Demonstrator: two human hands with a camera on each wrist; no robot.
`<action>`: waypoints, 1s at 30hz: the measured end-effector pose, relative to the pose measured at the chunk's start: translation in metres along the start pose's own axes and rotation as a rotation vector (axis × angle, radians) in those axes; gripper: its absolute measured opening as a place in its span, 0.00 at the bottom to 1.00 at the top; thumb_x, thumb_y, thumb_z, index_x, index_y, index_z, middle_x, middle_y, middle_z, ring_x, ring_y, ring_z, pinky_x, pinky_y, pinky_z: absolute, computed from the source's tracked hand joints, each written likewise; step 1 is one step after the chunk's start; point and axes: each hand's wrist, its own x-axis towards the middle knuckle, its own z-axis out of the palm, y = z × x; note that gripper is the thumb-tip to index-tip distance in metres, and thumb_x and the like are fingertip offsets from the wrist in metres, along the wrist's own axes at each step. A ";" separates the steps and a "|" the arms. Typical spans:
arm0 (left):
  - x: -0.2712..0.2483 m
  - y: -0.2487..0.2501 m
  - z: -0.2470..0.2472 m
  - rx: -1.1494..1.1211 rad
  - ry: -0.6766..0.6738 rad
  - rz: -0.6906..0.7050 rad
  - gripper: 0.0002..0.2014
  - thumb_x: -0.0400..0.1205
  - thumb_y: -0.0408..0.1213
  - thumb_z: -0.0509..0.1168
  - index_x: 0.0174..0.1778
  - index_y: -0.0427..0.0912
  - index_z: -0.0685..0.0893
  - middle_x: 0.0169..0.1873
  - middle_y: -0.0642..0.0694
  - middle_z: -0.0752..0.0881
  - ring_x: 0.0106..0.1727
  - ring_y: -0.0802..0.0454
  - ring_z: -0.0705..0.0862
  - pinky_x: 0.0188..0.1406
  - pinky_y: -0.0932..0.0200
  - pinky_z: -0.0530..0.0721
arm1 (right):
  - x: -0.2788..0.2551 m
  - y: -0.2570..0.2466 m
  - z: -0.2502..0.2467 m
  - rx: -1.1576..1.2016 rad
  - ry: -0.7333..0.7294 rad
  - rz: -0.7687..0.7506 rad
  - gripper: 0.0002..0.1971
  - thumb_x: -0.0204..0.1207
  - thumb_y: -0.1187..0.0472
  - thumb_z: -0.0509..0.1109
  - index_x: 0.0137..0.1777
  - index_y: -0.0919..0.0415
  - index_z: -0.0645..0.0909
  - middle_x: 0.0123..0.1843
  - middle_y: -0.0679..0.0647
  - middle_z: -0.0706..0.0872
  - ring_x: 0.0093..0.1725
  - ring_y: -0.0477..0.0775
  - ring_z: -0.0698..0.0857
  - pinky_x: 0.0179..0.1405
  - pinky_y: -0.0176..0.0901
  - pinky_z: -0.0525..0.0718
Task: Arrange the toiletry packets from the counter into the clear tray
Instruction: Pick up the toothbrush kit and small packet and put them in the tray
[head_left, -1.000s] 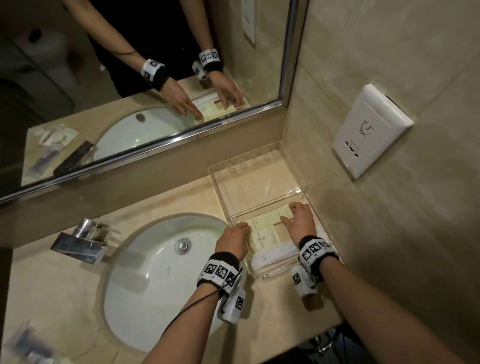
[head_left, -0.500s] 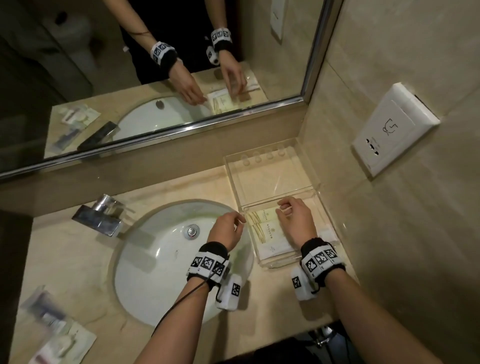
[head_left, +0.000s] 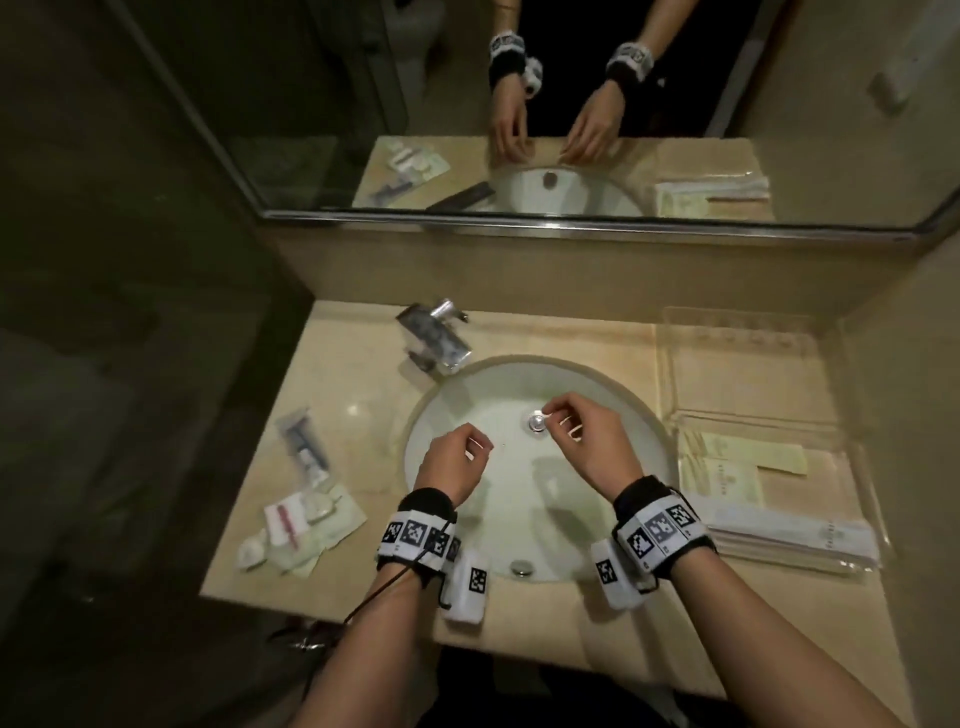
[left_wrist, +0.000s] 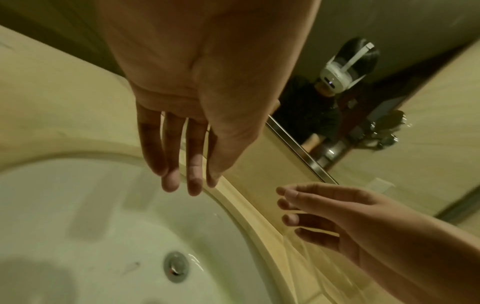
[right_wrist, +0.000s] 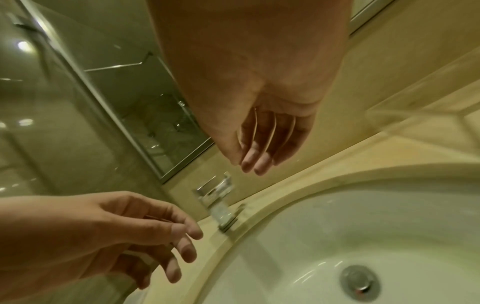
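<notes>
The clear tray (head_left: 852, 499) sits on the counter at the right, with several pale packets (head_left: 727, 475) and long white sachets (head_left: 795, 535) lying in its near half. Loose toiletry packets (head_left: 306, 519) lie in a pile on the counter left of the sink, with a dark one (head_left: 304, 444) behind them. Both hands hover over the basin and hold nothing. My left hand (head_left: 457, 457) has its fingers loosely extended (left_wrist: 179, 181). My right hand (head_left: 582, 431), relaxed likewise (right_wrist: 254, 162), is above the drain.
A white oval sink (head_left: 519, 493) fills the middle of the counter, with a chrome tap (head_left: 434, 335) behind it. A mirror (head_left: 519, 104) runs along the back wall. The tray's far half (head_left: 743, 374) holds nothing. Walls close in on the right.
Both hands have left the tray and moved left over the sink, holding nothing. The head view has swung left, bringing the loose packets on the left counter into sight.
</notes>
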 end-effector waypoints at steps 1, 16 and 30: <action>-0.005 -0.014 -0.012 -0.010 0.019 -0.023 0.06 0.80 0.36 0.63 0.44 0.48 0.85 0.38 0.51 0.87 0.42 0.48 0.87 0.45 0.54 0.86 | 0.002 -0.011 0.016 0.010 -0.044 -0.017 0.04 0.79 0.61 0.70 0.51 0.55 0.84 0.43 0.46 0.87 0.40 0.43 0.85 0.40 0.36 0.83; -0.087 -0.211 -0.130 -0.083 0.360 -0.500 0.09 0.74 0.33 0.72 0.43 0.48 0.79 0.48 0.45 0.84 0.50 0.46 0.85 0.55 0.54 0.83 | -0.001 -0.120 0.239 -0.085 -0.564 -0.110 0.07 0.76 0.65 0.73 0.52 0.59 0.83 0.46 0.53 0.88 0.38 0.49 0.85 0.43 0.38 0.85; -0.070 -0.243 -0.120 0.054 0.413 -0.493 0.33 0.66 0.45 0.80 0.64 0.43 0.76 0.62 0.42 0.79 0.64 0.43 0.76 0.69 0.50 0.73 | -0.016 -0.119 0.304 -0.371 -0.516 0.198 0.37 0.61 0.56 0.86 0.67 0.59 0.70 0.63 0.58 0.78 0.62 0.61 0.81 0.65 0.53 0.80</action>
